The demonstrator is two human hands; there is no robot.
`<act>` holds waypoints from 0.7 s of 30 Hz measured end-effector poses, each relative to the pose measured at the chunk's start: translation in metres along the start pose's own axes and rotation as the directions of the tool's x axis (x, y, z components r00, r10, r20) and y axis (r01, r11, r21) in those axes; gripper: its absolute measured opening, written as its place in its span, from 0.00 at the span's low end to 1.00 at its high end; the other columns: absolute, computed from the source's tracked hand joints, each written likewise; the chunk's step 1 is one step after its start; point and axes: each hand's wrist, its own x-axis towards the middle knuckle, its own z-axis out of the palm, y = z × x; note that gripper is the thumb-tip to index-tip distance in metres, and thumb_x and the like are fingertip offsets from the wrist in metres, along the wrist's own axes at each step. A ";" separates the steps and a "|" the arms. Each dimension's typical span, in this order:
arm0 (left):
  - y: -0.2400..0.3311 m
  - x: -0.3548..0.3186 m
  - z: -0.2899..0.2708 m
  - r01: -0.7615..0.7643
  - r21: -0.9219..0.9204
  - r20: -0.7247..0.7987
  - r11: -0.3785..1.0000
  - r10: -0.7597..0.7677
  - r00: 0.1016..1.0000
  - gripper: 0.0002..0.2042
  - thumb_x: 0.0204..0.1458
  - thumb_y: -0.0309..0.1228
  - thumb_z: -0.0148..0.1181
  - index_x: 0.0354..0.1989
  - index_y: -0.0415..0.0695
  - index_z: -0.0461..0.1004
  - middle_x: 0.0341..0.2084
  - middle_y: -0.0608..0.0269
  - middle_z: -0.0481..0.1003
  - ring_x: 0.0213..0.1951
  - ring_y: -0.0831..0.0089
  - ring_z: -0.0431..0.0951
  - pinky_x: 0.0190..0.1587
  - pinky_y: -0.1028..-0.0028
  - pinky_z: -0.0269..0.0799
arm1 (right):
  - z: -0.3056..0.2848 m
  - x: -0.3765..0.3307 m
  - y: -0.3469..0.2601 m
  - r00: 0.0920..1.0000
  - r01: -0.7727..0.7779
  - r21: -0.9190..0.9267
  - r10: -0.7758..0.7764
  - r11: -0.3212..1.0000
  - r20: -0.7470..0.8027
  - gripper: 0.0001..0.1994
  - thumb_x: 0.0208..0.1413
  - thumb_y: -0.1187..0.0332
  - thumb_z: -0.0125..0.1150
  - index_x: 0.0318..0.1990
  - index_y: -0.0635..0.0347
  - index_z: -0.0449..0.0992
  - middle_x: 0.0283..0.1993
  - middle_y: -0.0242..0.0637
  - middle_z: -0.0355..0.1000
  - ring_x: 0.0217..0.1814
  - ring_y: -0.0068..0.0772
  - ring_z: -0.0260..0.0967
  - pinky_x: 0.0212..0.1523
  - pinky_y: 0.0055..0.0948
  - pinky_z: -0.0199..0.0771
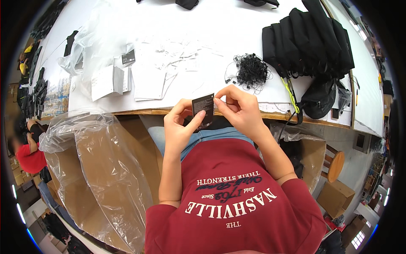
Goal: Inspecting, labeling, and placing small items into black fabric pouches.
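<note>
My left hand (179, 122) grips a black hang tag (203, 105) between thumb and fingers, just off the table's near edge. Small pale print covers the face of the tag. At its upper right corner my right hand (242, 109) pinches thumb and forefinger together. Whatever lies between those fingertips is too small to make out. Beyond my right hand, a tangled heap of black tag strings (252, 71) rests on the white table (198, 91).
Stacked white cards (103, 86) and scattered white tags (182, 53) lie on the table. Folded black bags (302, 42) fill its right side. A plastic-lined carton (101, 165) stands at my left, a wooden stool (336, 166) at my right. Another person in red (30, 158) is far left.
</note>
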 end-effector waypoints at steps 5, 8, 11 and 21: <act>0.000 -0.012 0.005 -0.087 0.028 -0.020 0.996 0.087 0.996 0.12 0.47 0.17 0.61 0.42 0.35 0.76 0.34 0.65 0.74 0.35 0.80 0.74 0.40 0.80 0.69 | 0.003 -0.007 0.000 0.998 0.050 -0.093 -0.052 0.994 -0.020 0.04 0.52 0.71 0.61 0.32 0.60 0.73 0.14 0.30 0.54 0.14 0.23 0.51 0.17 0.24 0.52; 0.000 -0.016 0.007 -0.115 0.080 -0.042 0.990 0.119 0.992 0.13 0.46 0.16 0.61 0.43 0.36 0.77 0.34 0.65 0.73 0.37 0.77 0.74 0.41 0.78 0.69 | 0.007 -0.011 -0.002 0.997 0.050 -0.082 -0.055 0.995 -0.055 0.04 0.51 0.73 0.62 0.33 0.60 0.74 0.14 0.28 0.57 0.15 0.18 0.53 0.18 0.21 0.52; -0.005 -0.014 0.003 -0.293 0.193 0.011 0.936 0.296 0.955 0.14 0.45 0.16 0.62 0.43 0.37 0.77 0.34 0.63 0.73 0.37 0.76 0.74 0.41 0.77 0.70 | 0.001 -0.009 -0.001 0.998 -0.060 0.214 0.061 0.975 0.000 0.04 0.51 0.74 0.63 0.34 0.60 0.74 0.16 0.26 0.61 0.16 0.14 0.53 0.18 0.18 0.52; 0.001 -0.009 0.003 0.020 -0.077 0.281 0.997 0.002 0.960 0.05 0.59 0.23 0.50 0.41 0.38 0.69 0.32 0.68 0.72 0.34 0.85 0.70 0.38 0.83 0.65 | -0.014 -0.016 -0.001 0.970 -0.047 0.166 0.005 0.985 0.244 0.03 0.50 0.75 0.64 0.30 0.61 0.75 0.17 0.25 0.65 0.18 0.13 0.55 0.20 0.17 0.55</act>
